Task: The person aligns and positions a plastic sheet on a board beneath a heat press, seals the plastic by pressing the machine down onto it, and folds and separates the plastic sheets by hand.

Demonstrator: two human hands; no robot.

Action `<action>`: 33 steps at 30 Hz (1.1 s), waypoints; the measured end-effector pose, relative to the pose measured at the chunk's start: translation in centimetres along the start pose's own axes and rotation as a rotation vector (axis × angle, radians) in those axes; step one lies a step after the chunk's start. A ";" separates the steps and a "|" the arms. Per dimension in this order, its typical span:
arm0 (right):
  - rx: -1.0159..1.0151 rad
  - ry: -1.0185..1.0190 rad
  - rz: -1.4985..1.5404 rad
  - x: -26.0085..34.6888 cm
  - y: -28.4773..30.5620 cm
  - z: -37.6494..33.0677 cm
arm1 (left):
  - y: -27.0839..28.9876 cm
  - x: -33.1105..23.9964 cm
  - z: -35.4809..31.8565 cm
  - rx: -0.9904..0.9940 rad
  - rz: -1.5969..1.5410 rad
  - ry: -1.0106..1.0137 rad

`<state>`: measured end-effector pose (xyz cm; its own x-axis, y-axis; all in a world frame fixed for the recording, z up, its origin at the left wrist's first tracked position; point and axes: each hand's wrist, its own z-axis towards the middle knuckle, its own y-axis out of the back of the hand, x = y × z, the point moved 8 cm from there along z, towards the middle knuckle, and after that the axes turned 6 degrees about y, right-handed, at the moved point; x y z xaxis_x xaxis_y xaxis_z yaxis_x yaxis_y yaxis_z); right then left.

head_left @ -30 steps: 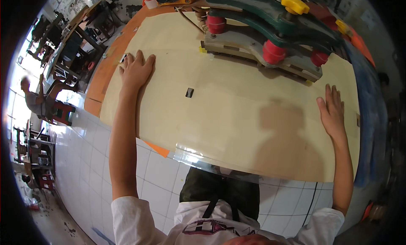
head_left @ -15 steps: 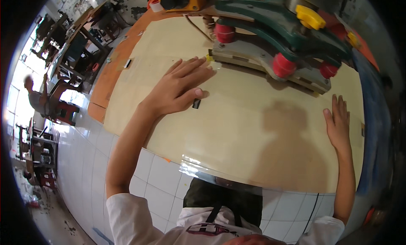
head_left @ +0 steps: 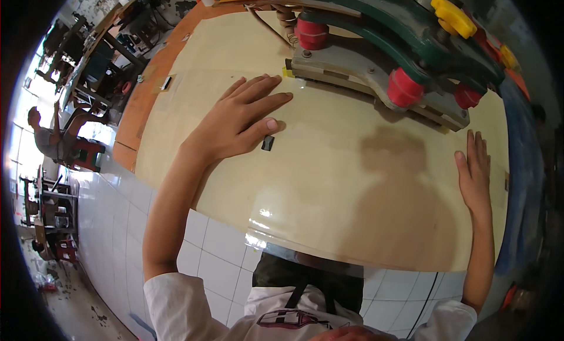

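My left hand [head_left: 238, 117] lies palm down over a large cream sheet [head_left: 329, 182], its fingers stretched out toward the press. Close to its thumb sits a small black piece [head_left: 268, 143] on the sheet. My right hand [head_left: 473, 177] rests flat near the sheet's right edge, fingers extended, with nothing in it. Beyond both hands stands a dark green press [head_left: 364, 41] with red rubber-like mounts [head_left: 405, 87] and a long grey metal bar [head_left: 352, 64] underneath. A yellow bit [head_left: 287, 72] shows at the bar's left end, just past my left fingertips.
A yellow knob [head_left: 453, 16] tops the press. Orange board [head_left: 132, 120] borders the sheet on the left, with a small dark item [head_left: 166, 83] on it. Blue material [head_left: 526, 182] hangs at the right. Far left, a person [head_left: 56, 132] sits on a red stool [head_left: 88, 154] near workbenches.
The whole view has shifted slightly, with the press now higher and larger in the picture. Both hands stay flat and open; the black piece shows more fully beside my left thumb.
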<state>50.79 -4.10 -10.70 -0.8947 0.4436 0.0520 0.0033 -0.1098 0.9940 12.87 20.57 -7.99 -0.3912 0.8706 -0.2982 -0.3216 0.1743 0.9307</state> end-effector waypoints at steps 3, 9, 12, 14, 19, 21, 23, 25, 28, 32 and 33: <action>-0.008 0.004 0.011 0.1 -0.1 -0.1 | 0.1 0.0 -0.1 -0.001 0.006 -0.018; -0.020 0.014 0.026 0.8 0.1 -0.3 | 0.8 -0.3 -0.4 -0.088 0.033 -0.053; -0.050 0.017 0.004 -0.6 -0.1 -0.5 | 0.5 -1.4 0.8 -0.061 0.063 -0.047; -0.074 0.075 -0.008 -0.9 -0.7 -0.3 | 0.4 -1.0 0.5 -0.028 -0.002 -0.008; -0.131 0.117 -0.054 0.3 0.0 0.4 | -0.3 -1.0 0.4 -0.017 -0.003 0.079; -0.136 0.086 -0.063 -0.6 0.0 -0.2 | -1.0 -1.7 0.8 0.002 0.002 0.107; -0.144 0.087 -0.048 -0.7 0.1 -0.4 | -1.0 -1.9 0.8 0.007 -0.009 0.106; -0.150 0.101 -0.041 -0.6 0.0 -0.6 | -1.1 -1.6 0.9 0.010 -0.020 0.120; -0.146 0.099 -0.039 -0.5 -0.2 -0.7 | -1.1 -1.5 0.8 0.016 0.000 0.112; -0.140 0.089 -0.051 -0.4 -0.3 -0.5 | -1.2 -1.8 1.1 0.072 0.011 0.104; -0.136 0.088 -0.046 -0.4 -0.4 -0.5 | -1.3 -1.9 1.2 0.071 0.050 0.104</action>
<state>50.92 -4.65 -11.12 -0.9283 0.3717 -0.0076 -0.0934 -0.2135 0.9725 15.04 19.27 -8.35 -0.4935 0.8275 -0.2678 -0.2387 0.1673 0.9566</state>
